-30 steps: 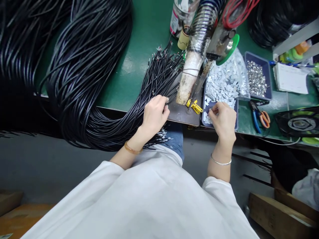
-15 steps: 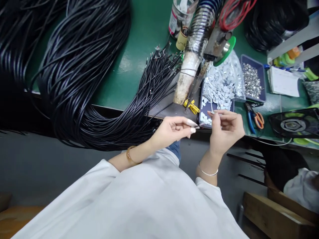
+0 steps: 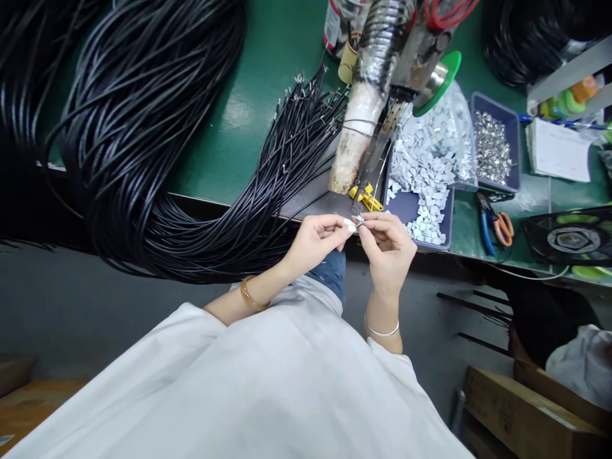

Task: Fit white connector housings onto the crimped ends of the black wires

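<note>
My left hand (image 3: 319,243) is closed in a pinch at the table's front edge, with white coverings on its fingertips. It grips the end of a thin cable, mostly hidden by the fingers. Close against it, my right hand (image 3: 388,250) pinches a small pale piece (image 3: 360,218), similar to those in the tray beside it. The fingertips of both hands nearly meet, and whether the piece touches the wire I cannot tell. Left of the hands runs a bundle of black cables (image 3: 282,169) with stripped ends. A dark tray (image 3: 448,233) holds many pale flat pieces (image 3: 425,169).
Just beyond the hands are a yellow clip-like tool (image 3: 367,197), a wrapped duct nozzle (image 3: 349,146) and a metal stand with a green-rimmed spool (image 3: 442,83). Rightward lie a bin (image 3: 516,172) of metal parts, pliers (image 3: 495,229), a notepad (image 3: 557,153) and a fan (image 3: 571,239).
My right hand has moved left from the tray's front edge with the small pale piece, up to my left hand's fingertips. My left hand has shifted slightly left.
</note>
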The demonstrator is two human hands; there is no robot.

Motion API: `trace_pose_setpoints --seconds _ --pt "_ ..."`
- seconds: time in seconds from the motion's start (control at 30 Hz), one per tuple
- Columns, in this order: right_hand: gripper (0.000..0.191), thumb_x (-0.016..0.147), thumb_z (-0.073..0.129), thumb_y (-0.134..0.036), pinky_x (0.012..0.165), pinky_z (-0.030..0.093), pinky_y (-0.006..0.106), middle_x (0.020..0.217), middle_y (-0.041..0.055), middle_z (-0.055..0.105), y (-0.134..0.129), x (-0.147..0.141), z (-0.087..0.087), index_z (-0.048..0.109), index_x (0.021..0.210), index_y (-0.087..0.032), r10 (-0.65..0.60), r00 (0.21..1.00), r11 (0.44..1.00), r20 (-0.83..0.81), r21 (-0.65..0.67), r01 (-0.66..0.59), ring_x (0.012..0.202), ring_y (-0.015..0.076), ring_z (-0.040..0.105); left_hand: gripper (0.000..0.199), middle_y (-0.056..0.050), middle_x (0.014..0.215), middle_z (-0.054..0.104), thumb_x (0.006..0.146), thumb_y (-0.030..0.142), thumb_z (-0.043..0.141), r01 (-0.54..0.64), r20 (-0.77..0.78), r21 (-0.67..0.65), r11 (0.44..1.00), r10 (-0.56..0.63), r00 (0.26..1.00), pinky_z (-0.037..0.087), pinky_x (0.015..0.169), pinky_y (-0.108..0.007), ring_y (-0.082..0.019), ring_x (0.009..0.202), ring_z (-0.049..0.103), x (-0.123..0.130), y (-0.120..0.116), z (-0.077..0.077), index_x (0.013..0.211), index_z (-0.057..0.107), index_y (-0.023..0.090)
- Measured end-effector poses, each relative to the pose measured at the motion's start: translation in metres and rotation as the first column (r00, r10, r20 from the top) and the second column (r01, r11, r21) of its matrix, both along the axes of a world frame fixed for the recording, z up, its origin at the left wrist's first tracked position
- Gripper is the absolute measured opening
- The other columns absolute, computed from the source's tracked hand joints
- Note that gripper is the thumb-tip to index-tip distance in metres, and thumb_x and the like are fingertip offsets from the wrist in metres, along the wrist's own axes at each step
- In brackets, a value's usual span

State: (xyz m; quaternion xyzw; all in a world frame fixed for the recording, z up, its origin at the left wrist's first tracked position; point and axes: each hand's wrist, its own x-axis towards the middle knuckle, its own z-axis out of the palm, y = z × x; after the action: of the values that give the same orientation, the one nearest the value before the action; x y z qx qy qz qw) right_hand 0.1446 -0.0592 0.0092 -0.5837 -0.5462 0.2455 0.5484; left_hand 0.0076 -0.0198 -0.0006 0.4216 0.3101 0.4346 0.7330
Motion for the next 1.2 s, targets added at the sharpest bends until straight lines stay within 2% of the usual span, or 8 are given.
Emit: trace_pose_setpoints --seconds 0.23,0.4,0.5,0.63,0.8,0.97,1.07,1.2 --pt "0.007 0.082 0.070 -0.017 0.073 0.061 0.022 0.095 0.0012 0.071 -0.001 0.005 -0.002 0.073 0.083 -0.024 0.080 0.988 0.996 -0.132 -0.035 -0.085 0.086 0.0110 0.069 0.030 0.004 0.050 0.053 0.076 0.037 0.078 0.152 0.064 -0.081 0.985 -0.147 0.987 0.025 0.044 -0.018 -0.003 0.044 0.037 -0.004 0.003 -0.004 0.067 0.064 0.012" --pt "0.004 0.081 0.072 -0.020 0.078 0.063 0.028 0.094 0.0010 0.071 0.003 0.012 -0.009 0.072 0.080 -0.024 0.159 0.953 0.979 -0.257 -0.082 -0.185 0.085 0.0127 0.071 0.025 0.001 0.055 0.058 0.068 0.031 0.083 0.215 0.018 -0.044 0.976 -0.214 0.977 0.035 0.049 -0.019 -0.005 0.050 0.046 -0.008 0.006 0.002 0.067 0.069 0.011" --pt "0.003 0.082 0.072 -0.022 0.082 0.064 0.031 0.092 0.0005 0.071 0.004 0.011 -0.011 0.070 0.079 -0.023 0.084 0.951 0.992 -0.297 -0.066 -0.108 0.083 0.0131 0.071 0.022 0.000 0.062 0.063 0.071 0.031 0.081 0.118 0.000 0.010 0.993 -0.118 0.993 0.039 0.052 -0.019 -0.005 0.053 0.050 -0.007 0.007 0.001 0.070 0.070 0.011" --pt "0.007 0.082 0.072 -0.020 0.079 0.062 0.027 0.095 0.0009 0.071 0.001 0.006 -0.009 0.073 0.086 -0.025 0.036 0.986 0.999 -0.165 -0.025 -0.040 0.086 0.0121 0.071 0.016 -0.001 0.070 0.066 0.075 0.026 0.075 -0.078 -0.046 0.154 0.985 0.086 0.995 0.046 0.061 -0.019 -0.008 0.062 0.057 -0.005 0.007 -0.005 0.072 0.068 0.012" --pt "0.003 0.082 0.071 -0.020 0.077 0.061 0.026 0.096 0.0016 0.071 0.001 0.003 -0.011 0.071 0.084 -0.023 0.052 0.991 0.998 -0.121 -0.040 -0.057 0.091 0.0127 0.070 0.011 0.000 0.070 0.063 0.080 0.023 0.070 -0.068 -0.194 0.283 0.957 0.126 0.973 0.039 0.057 -0.018 -0.006 0.059 0.049 -0.004 0.003 -0.008 0.077 0.069 0.012" --pt "0.008 0.083 0.070 -0.024 0.086 0.062 0.032 0.100 0.0021 0.071 0.006 0.004 -0.020 0.065 0.078 -0.020 0.124 0.939 0.988 -0.322 -0.045 -0.146 0.091 0.0149 0.073 0.030 0.004 0.057 0.050 0.074 0.039 0.078 0.077 0.051 -0.051 0.996 -0.074 0.996 0.026 0.045 -0.019 -0.004 0.048 0.038 -0.002 0.001 -0.005 0.072 0.063 0.013" --pt "0.008 0.086 0.066 -0.024 0.081 0.063 0.031 0.097 0.0011 0.071 0.008 0.003 -0.018 0.063 0.080 -0.020 0.011 0.946 1.000 -0.325 -0.012 -0.016 0.086 0.0145 0.075 0.033 0.007 0.049 0.042 0.073 0.042 0.079 0.089 0.089 -0.170 0.982 -0.074 0.993 0.017 0.042 -0.020 -0.003 0.044 0.029 -0.002 0.004 -0.004 0.072 0.064 0.013" --pt "0.009 0.093 0.057 -0.021 0.080 0.064 0.032 0.095 0.0009 0.071 0.005 -0.001 -0.007 0.066 0.093 -0.023 -0.140 0.982 0.965 -0.129 0.203 0.164 0.086 0.0136 0.073 0.033 0.007 0.049 0.045 0.063 0.039 0.086 -0.022 0.063 -0.180 0.983 0.034 0.997 0.020 0.043 -0.020 -0.002 0.044 0.030 -0.002 0.010 -0.001 0.069 0.068 0.013"
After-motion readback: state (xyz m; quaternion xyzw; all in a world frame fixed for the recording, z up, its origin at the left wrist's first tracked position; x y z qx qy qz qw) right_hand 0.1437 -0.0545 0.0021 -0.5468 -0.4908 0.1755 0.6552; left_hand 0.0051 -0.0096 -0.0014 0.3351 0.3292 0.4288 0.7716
